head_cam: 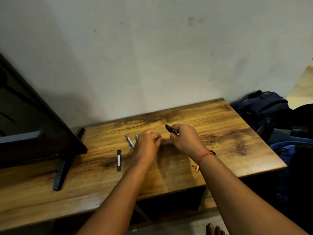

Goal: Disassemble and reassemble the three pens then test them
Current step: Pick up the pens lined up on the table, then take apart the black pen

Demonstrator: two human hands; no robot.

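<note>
Dark pen (171, 129) pinched in right hand (185, 139)

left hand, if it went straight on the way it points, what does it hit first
Most likely nothing but bare table until the wall. The left hand aims just left of the dark pen held by the right hand; depth is unclear, so it could brush that tip.

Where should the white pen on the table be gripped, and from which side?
Probably pinch the white pen across its mid-barrel, from above and the left: it lies flat, with bare table on that side, while the left hand and teal pen crowd its right.
</note>
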